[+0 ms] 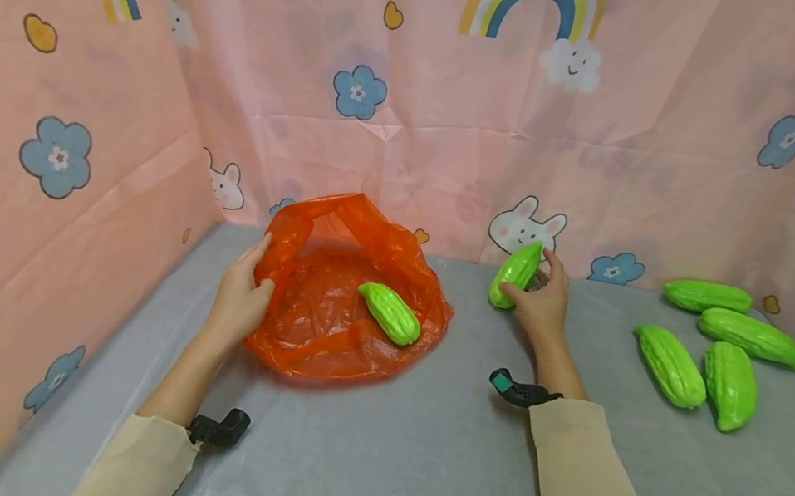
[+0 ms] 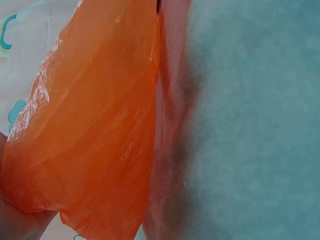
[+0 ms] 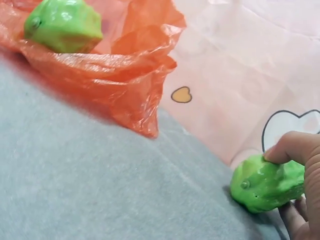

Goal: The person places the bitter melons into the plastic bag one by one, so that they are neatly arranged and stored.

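An orange plastic bag [image 1: 322, 360] lies with its mouth held up on the grey table. At its left rim my left hand [image 1: 240, 294] pinches the thin plastic; the left wrist view shows the bag's side [image 2: 95, 120] close up. One green bitter melon [image 1: 391, 314] rests in the bag, and the right wrist view shows its blunt end [image 3: 65, 25]. To the bag's right, my right hand [image 1: 544, 301] grips another bitter melon [image 1: 517, 274] between thumb and fingers, pointed tip upward. Its stem end [image 3: 255, 185] faces the right wrist camera.
Several more bitter melons lie at the table's right side, among them an upper one [image 1: 708, 296] and a lower one [image 1: 729, 388]. A pink patterned cloth [image 1: 426, 143] hangs behind and along both sides of the grey table [image 1: 369, 462].
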Demonstrator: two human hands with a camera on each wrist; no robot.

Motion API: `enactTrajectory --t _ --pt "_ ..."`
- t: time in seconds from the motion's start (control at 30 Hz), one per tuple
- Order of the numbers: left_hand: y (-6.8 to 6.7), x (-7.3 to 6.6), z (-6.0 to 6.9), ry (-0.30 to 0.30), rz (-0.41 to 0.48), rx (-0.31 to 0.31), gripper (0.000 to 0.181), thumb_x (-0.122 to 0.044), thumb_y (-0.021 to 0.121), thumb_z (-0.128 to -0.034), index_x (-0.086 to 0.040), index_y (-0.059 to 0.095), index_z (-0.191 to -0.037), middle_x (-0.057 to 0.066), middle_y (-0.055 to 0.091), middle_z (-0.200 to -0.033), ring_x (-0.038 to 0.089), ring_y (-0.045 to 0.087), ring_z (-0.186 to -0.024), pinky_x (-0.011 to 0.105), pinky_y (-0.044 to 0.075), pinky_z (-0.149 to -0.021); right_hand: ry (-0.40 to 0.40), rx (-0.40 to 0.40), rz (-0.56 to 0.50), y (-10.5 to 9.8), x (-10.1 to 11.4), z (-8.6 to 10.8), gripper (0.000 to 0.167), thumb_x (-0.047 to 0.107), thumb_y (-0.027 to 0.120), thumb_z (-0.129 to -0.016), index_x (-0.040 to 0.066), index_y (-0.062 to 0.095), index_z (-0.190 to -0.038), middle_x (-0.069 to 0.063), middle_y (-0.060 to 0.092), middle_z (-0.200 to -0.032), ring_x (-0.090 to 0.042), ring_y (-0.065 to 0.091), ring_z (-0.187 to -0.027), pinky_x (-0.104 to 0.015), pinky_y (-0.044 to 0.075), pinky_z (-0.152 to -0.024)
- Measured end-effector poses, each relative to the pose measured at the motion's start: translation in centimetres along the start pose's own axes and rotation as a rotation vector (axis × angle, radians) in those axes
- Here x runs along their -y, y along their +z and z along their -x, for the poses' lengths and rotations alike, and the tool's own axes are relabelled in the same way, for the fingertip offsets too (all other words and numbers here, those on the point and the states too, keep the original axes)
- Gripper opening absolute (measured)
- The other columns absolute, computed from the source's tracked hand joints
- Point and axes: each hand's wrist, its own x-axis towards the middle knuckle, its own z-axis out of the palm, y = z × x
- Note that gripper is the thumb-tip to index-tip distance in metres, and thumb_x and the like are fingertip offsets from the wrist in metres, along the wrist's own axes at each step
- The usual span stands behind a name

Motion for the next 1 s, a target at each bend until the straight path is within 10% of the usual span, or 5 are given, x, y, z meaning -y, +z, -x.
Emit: enactTrajectory --t 0.47,0.73,1.0 --pt "0.11 0.09 0.03 0.008 -0.025 0.006 0.067 0.001 0.043 -0.0967 -0.010 0.025 -0.161 0.013 0.027 -0.167 0.033 0.027 -0.155 0.053 0.031 -0.122 0.054 0.119 -0.039 -0.08 0.41 0.24 0.104 0.007 0.077 -0.084 0.016 0.012 -0.164 -0.013 0.031 -0.164 -0.033 0.041 -0.144 -0.046 0.043 -0.116" --pt "0.21 0.01 0.13 0.017 -0.024 0.004 0.067 0.001 0.043 -0.0969 -0.011 0.025 -0.161 0.014 0.027 -0.167 0.034 0.028 -0.154 0.053 0.032 -0.122 -0.002 0.140 0.002 0.04 0.57 0.49 0.094 0.006 0.077 -0.083 0.022 0.028 -0.162 -0.019 0.047 -0.150 -0.030 0.048 -0.125 -0.012 0.045 -0.081" --pt "0.41 -0.10 0.17 0.042 -0.046 -0.001 0.068 0.002 0.043 -0.0953 -0.008 0.026 -0.160 0.016 0.029 -0.166 0.034 0.028 -0.154 0.053 0.031 -0.122 -0.003 0.172 -0.103 0.10 0.49 0.67 0.098 0.001 0.076 -0.084 0.023 0.022 -0.163 -0.020 0.038 -0.153 -0.035 0.048 -0.139 -0.013 0.048 -0.088"
